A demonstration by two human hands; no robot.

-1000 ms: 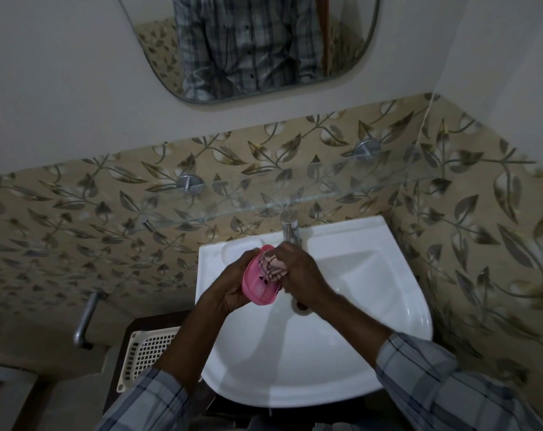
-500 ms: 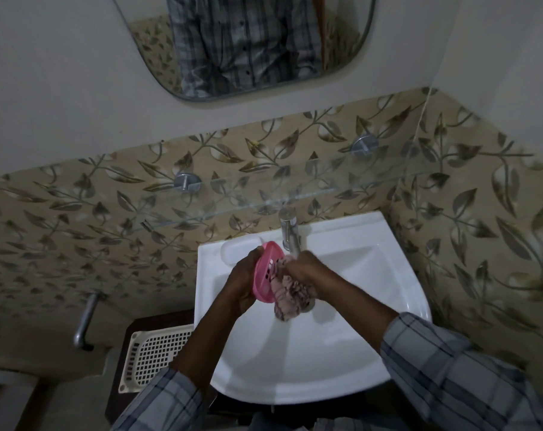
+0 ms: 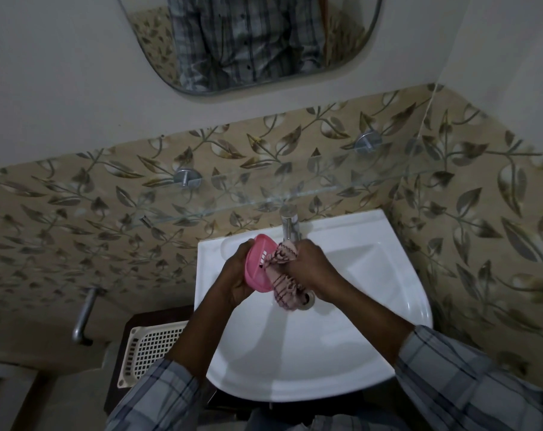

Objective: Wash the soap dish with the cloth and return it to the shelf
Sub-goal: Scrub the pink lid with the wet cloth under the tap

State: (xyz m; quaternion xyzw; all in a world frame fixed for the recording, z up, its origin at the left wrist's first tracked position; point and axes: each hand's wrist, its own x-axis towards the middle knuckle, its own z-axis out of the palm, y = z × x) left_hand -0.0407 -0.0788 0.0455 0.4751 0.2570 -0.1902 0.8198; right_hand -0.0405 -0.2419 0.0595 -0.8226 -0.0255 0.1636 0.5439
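Over the white sink (image 3: 372,306), my left hand (image 3: 236,275) grips a pink soap dish (image 3: 256,264) from behind, tilted on edge with its slotted inside facing right. My right hand (image 3: 310,265) is closed on a pale pink checked cloth (image 3: 282,275), which is pressed against the inside of the dish. The loose end of the cloth hangs down toward the drain. A glass shelf (image 3: 295,194) runs along the tiled wall just above the sink, on two metal brackets.
A chrome tap (image 3: 290,223) stands at the back of the sink, right behind my hands. A white plastic basket (image 3: 148,349) sits on a dark stand to the left. A metal pipe (image 3: 85,315) sticks out of the left wall. A mirror (image 3: 248,42) hangs above.
The cloth went from bunched inside the dish to hanging down below my right hand. Both hands stayed over the sink, and the dish has tilted more upright.
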